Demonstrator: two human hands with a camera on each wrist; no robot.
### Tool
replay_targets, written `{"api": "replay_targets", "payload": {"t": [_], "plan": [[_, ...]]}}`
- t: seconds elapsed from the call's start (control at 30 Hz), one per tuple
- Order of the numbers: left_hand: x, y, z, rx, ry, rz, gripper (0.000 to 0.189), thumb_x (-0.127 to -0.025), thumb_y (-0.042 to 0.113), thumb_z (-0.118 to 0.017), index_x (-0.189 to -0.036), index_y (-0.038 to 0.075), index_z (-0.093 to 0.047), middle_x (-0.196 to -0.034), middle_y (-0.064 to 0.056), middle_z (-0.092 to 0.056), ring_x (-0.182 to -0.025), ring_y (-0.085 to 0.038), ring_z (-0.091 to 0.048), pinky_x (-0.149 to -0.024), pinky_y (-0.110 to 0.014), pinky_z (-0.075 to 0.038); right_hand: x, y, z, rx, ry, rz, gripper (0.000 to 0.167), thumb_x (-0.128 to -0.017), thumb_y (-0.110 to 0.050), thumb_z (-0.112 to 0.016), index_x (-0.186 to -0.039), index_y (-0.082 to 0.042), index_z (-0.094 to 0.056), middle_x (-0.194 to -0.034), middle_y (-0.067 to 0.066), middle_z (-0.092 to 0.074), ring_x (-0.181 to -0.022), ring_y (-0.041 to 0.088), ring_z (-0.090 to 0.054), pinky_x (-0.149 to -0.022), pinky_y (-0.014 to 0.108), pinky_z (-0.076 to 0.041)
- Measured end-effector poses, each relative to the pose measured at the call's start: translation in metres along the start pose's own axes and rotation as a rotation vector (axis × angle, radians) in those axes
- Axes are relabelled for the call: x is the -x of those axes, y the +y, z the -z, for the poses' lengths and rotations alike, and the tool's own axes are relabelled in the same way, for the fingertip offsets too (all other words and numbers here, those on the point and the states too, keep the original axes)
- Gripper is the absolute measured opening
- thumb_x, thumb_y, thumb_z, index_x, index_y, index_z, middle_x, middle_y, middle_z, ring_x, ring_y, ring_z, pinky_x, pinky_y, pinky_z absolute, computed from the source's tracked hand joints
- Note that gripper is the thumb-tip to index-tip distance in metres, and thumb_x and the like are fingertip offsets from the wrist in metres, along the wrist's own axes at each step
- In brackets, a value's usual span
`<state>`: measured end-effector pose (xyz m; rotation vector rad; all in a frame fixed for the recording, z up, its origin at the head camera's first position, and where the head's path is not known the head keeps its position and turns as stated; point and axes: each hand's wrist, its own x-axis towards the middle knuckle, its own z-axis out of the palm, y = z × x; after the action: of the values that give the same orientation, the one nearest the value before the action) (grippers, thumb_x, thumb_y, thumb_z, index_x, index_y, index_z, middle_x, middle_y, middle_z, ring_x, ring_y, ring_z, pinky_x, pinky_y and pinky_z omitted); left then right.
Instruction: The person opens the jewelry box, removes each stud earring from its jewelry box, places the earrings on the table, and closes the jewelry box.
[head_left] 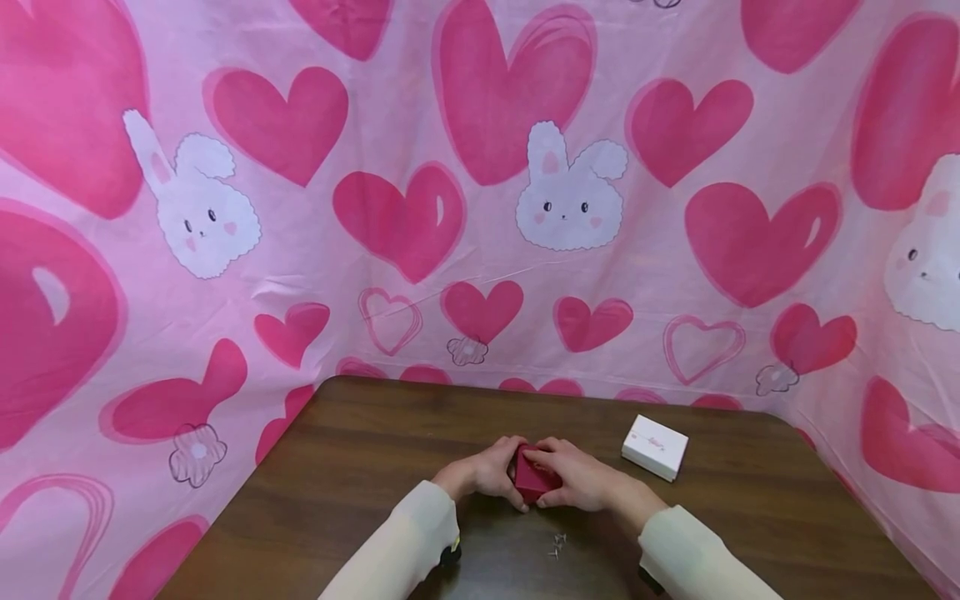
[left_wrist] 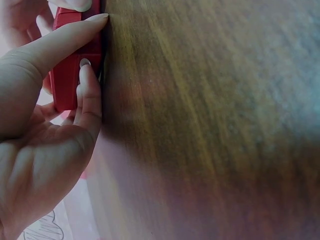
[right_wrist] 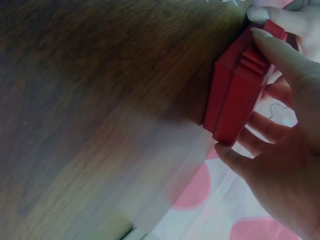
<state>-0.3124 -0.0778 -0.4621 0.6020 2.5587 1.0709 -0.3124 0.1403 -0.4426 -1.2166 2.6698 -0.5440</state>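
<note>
A small red box [head_left: 536, 481] is between the two hands near the middle of the wooden table. My left hand [head_left: 495, 472] grips its left side, with thumb and fingers curled around the near and far edges. From the other side my right hand [head_left: 579, 478] holds it, thumb on the near side and fingers over the top. In the right wrist view the red box [right_wrist: 235, 95] shows a stepped seam along its side. The left wrist view has its red side [left_wrist: 65, 87] partly covered by fingers. Several tiny silvery pieces [head_left: 557, 545] lie closer to me on the table.
A white box [head_left: 655, 447] with small pinkish print on its lid sits to the right of the right hand. The brown table [head_left: 390, 425] meets a pink cloth [head_left: 480, 250] with hearts and rabbits at the back and sides.
</note>
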Motion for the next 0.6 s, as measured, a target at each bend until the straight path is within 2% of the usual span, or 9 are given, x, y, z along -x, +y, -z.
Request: {"api": "replay_targets", "payload": {"t": [0.37, 0.6], "plan": [[0.0004, 0.0, 0.001, 0.027, -0.009, 0.006, 0.091, -0.069, 0.014, -0.095, -0.143, 0.015, -0.043, -0.127, -0.003, -0.047, -0.111, -0.021, -0.051, -0.101, -0.045, -0.047, 0.002, -0.0018, -0.0012, 0.003, 0.014, 0.001, 0.08, -0.083, -0.028, -0.085, -0.149, -0.004, -0.049, -0.145, 0.017, -0.047, -0.13, 0.034, -0.045, -0.1, 0.053, -0.048], [0.0006, -0.0027, 0.0006, 0.01, 0.015, -0.025, 0.092, -0.069, 0.014, -0.096, -0.144, 0.011, -0.042, -0.127, -0.003, -0.048, -0.109, -0.019, -0.052, -0.1, -0.041, -0.047, 0.0011, -0.0004, -0.0033, -0.014, 0.028, 0.001, 0.079, -0.083, -0.027, -0.085, -0.149, -0.005, -0.049, -0.147, 0.017, -0.045, -0.132, 0.035, -0.044, -0.101, 0.054, -0.047]]}}
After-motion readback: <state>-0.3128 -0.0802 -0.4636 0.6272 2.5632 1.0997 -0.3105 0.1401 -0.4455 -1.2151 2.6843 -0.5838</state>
